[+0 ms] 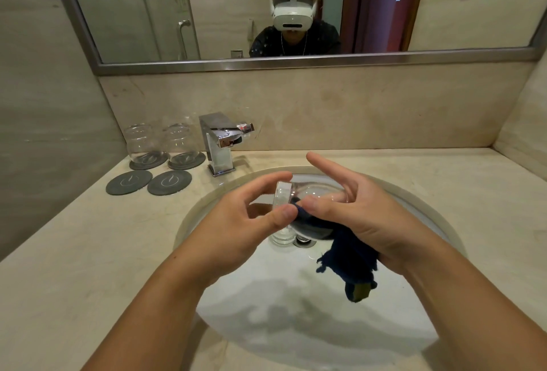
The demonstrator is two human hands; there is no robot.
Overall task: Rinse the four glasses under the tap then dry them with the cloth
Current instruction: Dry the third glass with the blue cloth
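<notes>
The glass (310,193) is up in the air over the middle of the sink (189,216), lying on its side between the two hands. Its thick bottom points to the left and its round body points to the right. The left hand (236,222) pinches the thick bottom, with the thumb on the near side and the fingertips on the far side. The right hand (355,214) holds the cloth (352,264) against the round body. Its thumb presses the cloth onto the glass, its pointing finger sticks out straight toward the wall, and its other fingers bend around the far side of the glass. The glass is clear and shiny, and the dark cloth shows through it. The cloth is dark blue, and its loose end hangs down below the right hand, above the white bowl of the sink. A second glass (282,236) stands down in the sink, just beside the drain (303,242). Two more glasses (142,143) sit on grey round mats at the back left of the counter (74,252), next to the silver tap (222,140). Two grey mats (129,182) in front of them have nothing on them. A mirror (133,0) hangs on the wall above the counter.
</notes>
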